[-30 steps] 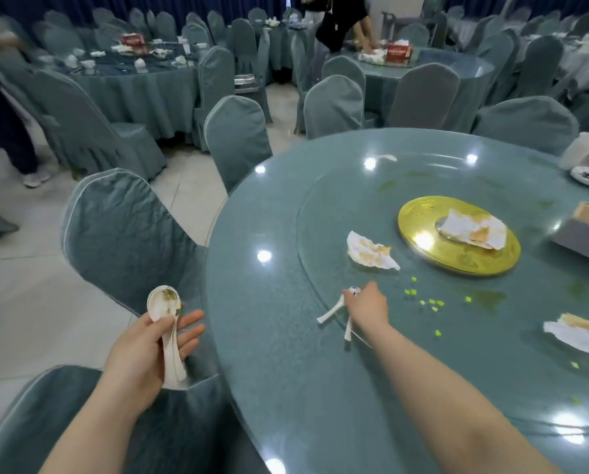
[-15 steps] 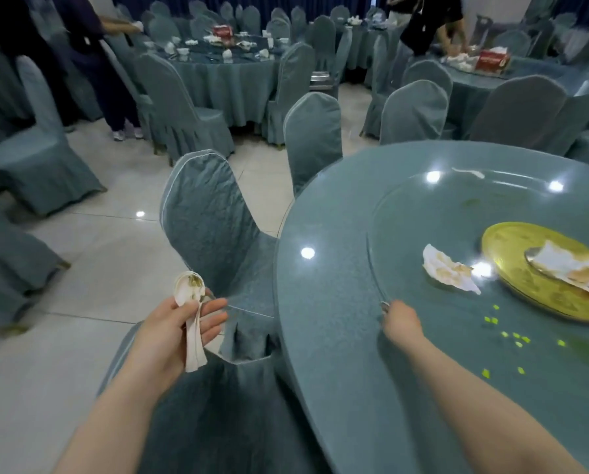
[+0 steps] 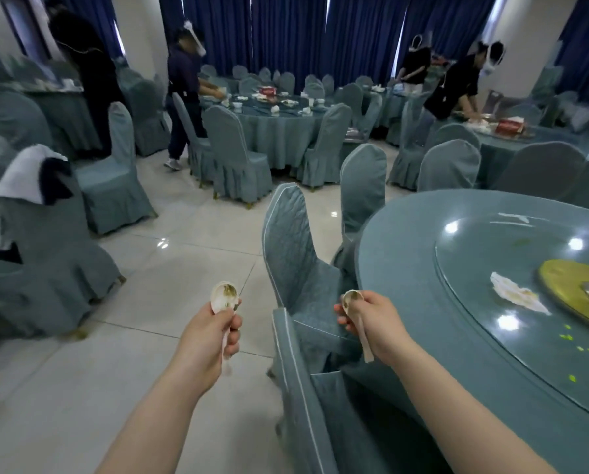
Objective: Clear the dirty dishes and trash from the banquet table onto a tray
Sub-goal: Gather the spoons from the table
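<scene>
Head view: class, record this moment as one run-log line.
left hand: grips soiled white ceramic spoon | right hand: grips second soiled white spoon | stained crumpled napkin: on table

Banquet hall shown. Floor point(image 3: 190, 254) laid in pale glossy tiles, ceiling lights reflected. Back wall hung with dark blue curtains point(image 3: 286, 32); white pillars point(image 3: 139, 25) set at left and right. Round tables point(image 3: 279, 131) draped in teal cloth, ringed by teal-covered chairs point(image 3: 231, 159). White towel point(image 3: 22, 176) draped over left chair back. Staff in dark clothes point(image 3: 183, 94) seen bent over far tables.
</scene>
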A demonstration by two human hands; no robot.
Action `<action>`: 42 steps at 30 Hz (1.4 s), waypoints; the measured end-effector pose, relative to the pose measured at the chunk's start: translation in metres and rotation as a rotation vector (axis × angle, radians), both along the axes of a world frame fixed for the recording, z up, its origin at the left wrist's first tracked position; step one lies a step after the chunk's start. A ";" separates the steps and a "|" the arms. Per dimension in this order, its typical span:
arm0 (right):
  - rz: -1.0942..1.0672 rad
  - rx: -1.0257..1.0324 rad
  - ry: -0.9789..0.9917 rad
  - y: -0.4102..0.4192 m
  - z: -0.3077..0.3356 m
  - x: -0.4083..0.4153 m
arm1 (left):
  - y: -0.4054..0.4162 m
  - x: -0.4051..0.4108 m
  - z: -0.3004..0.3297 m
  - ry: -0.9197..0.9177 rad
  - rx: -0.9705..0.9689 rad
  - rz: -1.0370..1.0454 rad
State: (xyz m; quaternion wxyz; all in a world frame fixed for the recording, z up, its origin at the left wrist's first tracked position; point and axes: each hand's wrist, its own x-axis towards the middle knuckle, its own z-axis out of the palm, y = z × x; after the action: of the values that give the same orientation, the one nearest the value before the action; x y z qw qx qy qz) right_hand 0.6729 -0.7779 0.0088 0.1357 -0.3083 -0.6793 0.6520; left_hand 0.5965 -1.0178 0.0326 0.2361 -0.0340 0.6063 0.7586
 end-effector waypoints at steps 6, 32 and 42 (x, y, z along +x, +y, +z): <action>0.153 0.142 0.002 -0.111 0.034 -0.032 | -0.081 -0.014 0.011 -0.039 0.009 -0.015; 0.357 -0.127 0.109 -0.152 0.033 -0.485 | -0.049 -0.417 0.015 0.339 -0.466 -0.278; 0.273 -0.179 0.053 -0.046 0.039 -0.663 | 0.029 -0.645 0.016 0.155 -0.235 -0.327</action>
State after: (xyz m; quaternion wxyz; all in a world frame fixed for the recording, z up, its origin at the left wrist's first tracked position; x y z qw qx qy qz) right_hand 0.0097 -0.8239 0.0476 0.0355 -0.2068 -0.6502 0.7302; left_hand -0.0486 -0.9890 0.0485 0.3033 0.0959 0.7044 0.6346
